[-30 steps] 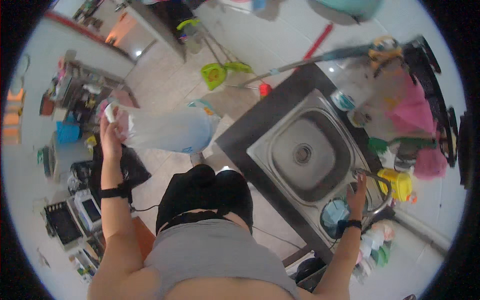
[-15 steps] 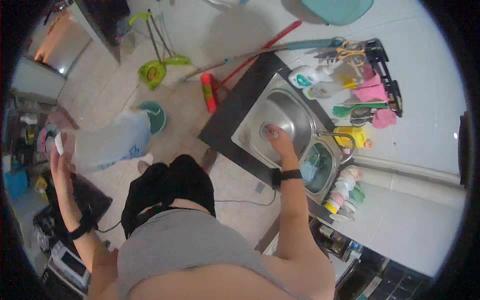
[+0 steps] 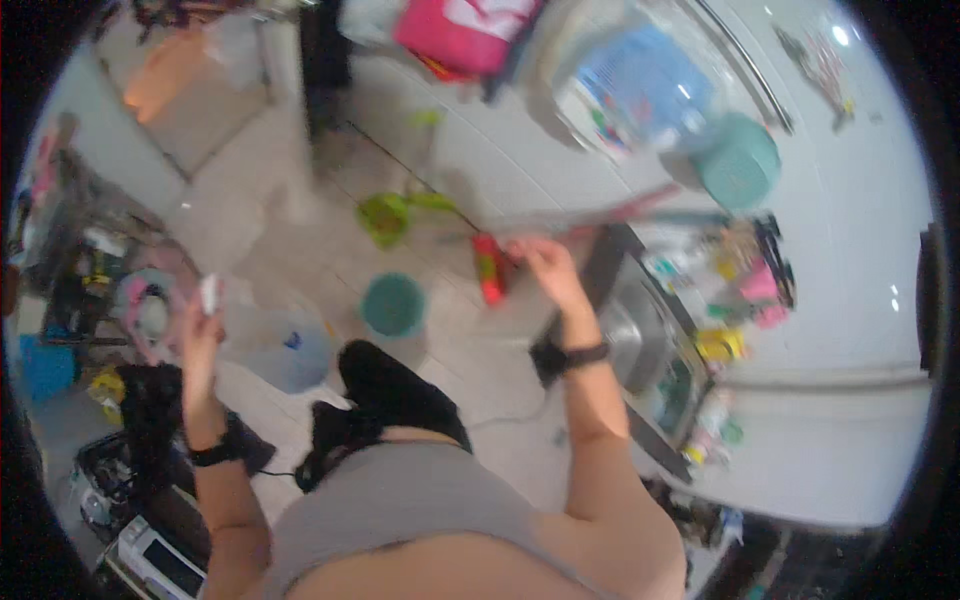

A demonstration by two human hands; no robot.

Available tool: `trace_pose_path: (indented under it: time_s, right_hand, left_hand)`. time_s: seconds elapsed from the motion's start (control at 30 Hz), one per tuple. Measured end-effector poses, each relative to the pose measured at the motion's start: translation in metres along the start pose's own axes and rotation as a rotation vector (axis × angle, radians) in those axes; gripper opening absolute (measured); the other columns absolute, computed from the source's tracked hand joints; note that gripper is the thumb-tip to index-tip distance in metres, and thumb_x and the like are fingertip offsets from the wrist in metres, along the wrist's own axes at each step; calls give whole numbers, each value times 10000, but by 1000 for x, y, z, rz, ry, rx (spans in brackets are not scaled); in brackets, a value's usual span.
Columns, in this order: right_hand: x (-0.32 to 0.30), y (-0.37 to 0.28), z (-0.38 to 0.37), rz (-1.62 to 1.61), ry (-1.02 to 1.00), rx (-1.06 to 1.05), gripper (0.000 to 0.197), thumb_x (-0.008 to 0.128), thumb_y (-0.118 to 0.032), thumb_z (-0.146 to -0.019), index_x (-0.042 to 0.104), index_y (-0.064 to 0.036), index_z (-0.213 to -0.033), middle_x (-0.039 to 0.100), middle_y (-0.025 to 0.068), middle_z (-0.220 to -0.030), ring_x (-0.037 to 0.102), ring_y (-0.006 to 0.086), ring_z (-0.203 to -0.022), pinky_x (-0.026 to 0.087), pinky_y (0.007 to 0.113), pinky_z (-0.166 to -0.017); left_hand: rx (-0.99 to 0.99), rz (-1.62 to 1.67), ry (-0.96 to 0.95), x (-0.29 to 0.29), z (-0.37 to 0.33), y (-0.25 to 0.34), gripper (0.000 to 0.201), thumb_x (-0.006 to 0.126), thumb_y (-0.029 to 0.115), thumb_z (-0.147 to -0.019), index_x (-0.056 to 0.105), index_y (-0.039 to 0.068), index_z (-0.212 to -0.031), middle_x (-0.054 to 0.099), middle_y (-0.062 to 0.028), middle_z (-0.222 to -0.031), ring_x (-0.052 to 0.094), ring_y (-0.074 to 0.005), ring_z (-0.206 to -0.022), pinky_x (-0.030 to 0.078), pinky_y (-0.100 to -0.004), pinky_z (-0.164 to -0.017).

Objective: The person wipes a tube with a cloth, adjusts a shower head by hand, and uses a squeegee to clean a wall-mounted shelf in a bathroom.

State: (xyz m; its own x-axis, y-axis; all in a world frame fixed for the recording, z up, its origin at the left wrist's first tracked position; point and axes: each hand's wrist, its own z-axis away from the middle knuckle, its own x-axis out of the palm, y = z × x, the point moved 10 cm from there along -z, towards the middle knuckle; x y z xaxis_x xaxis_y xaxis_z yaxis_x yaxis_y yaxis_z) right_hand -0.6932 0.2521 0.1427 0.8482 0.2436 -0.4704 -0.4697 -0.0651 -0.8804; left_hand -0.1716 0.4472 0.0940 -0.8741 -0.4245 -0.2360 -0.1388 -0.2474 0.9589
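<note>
At the left, my left hand (image 3: 203,330) is closed, with a small white piece (image 3: 209,293) sticking up from its fingertips; I cannot make out what it is. From this hand a see-through plastic bag (image 3: 285,352) with a blue print spreads to the right, over the floor. My right hand (image 3: 550,272) is raised in front of the dark counter edge, left of the steel sink (image 3: 640,325). Its fingers are bent together and smeared by motion; whether something small sits between them cannot be seen. Each wrist wears a black band.
A green bucket (image 3: 393,305) stands on the tiled floor between my hands. Beyond it are a red broom head (image 3: 488,268) and a lime-green dustpan (image 3: 384,218). Bottles and brushes line the wall behind the sink. A white microwave (image 3: 160,560) is at the lower left.
My right hand has come up out of the sink and moved left over the floor. My view has turned, and my left hand with the bag is closer to my body.
</note>
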Motion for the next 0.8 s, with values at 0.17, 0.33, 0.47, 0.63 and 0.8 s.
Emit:
trace_pose_path:
  time_s: [0.17, 0.33, 0.47, 0.63, 0.8]
  right_hand:
    - [101, 17, -70, 124, -144, 287, 462, 557, -315, -848, 489, -44, -1215, 600, 104, -1095, 571, 248, -1008, 366, 443, -947]
    - [240, 50, -179, 1114, -97, -66, 352, 555, -473, -744, 670, -168, -876, 640, 97, -942, 529, 294, -1027, 87, 664, -981]
    - [395, -35, -259, 898, -548, -32, 254, 566, -370, -739, 672, -143, -780, 621, 123, -980, 500, 304, -1068, 134, 609, -1005]
    - [519, -167, -380, 635, -581, -369, 425, 620, -238, -736, 526, -121, -1133, 498, 146, -1197, 470, 300, -1109, 361, 418, -949]
    - [642, -232, -538, 246, -702, -354, 381, 594, -258, -812, 539, -71, -1140, 540, 114, -1141, 489, 256, -1073, 393, 369, -918]
  left_hand:
    - [84, -25, 99, -55, -90, -18, 338, 584, 136, -828, 514, 73, -1153, 476, 55, -778, 428, -51, -618, 360, -204, -520]
    - [34, 165, 203, -110, -201, 2, 352, 534, 133, -854, 514, 80, -1202, 463, 58, -681, 401, -47, -572, 343, -191, -506]
    - [-38, 215, 202, -166, -284, 15, 278, 558, 155, -845, 549, 51, -1103, 469, 39, -670, 426, -54, -583, 336, -199, -503]
    - [-74, 368, 178, -210, -400, 33, 265, 560, 225, -856, 555, 23, -1027, 490, 19, -678, 471, -67, -615, 357, -207, -519]
    - [-57, 516, 298, -271, -545, 24, 317, 504, 315, -887, 552, 45, -1045, 515, 17, -742, 508, -77, -679, 382, -234, -540]
